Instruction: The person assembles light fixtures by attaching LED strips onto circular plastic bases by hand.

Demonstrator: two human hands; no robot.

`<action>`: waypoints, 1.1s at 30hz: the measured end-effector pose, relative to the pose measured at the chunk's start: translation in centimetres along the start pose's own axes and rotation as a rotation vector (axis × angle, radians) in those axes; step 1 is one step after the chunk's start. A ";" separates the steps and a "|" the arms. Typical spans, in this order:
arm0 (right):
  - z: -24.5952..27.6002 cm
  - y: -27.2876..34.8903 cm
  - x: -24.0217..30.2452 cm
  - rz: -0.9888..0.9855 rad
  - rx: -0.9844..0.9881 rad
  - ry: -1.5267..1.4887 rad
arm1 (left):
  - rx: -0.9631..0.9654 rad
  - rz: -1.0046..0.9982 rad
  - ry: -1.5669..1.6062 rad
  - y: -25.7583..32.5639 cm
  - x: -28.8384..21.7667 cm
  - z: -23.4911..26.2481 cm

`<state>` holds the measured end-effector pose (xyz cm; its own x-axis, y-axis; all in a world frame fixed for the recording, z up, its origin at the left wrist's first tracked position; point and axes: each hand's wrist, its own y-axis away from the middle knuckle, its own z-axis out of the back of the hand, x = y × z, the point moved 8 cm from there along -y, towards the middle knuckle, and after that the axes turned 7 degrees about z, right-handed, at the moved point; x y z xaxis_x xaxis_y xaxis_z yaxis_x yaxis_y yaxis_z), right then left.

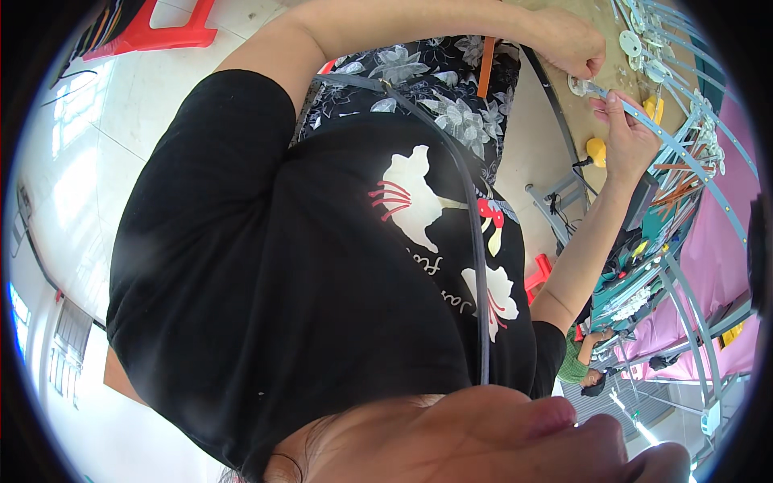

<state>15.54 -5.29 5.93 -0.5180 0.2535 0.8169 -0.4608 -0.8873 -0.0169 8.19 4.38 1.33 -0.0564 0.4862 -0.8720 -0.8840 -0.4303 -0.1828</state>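
Note:
A long pale blue-grey strap (680,153) dotted with small brass-coloured studs runs from the table edge out to the right. My right hand (630,138) pinches it near one end, thumb on top. Just beyond that end, my left hand (570,44) is closed, fingertips pressed down beside a small whitish disc (577,85); what those fingers grip is hidden. A yellow object (653,108) lies behind my right hand, and a rounded yellow piece (596,151) is at the table edge near my right wrist.
Similar straps with white discs (630,44) hang at the upper right. Brown strips (675,190) lie in a bundle past my right hand. Pink cloth (713,298) covers a surface farther right. A person in green (573,364) works beyond. A red stool (165,34) stands upper left.

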 end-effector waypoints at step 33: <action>-0.9 -0.7 -0.4 0.052 0.052 0.149 | 0.117 -0.024 0.103 -0.4 -1.5 0.7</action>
<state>15.42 -4.44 5.15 -0.6432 0.2580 0.7209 -0.3947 -0.9185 -0.0234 8.33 4.34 3.05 0.0077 0.4120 -0.9111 -0.9330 -0.3249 -0.1549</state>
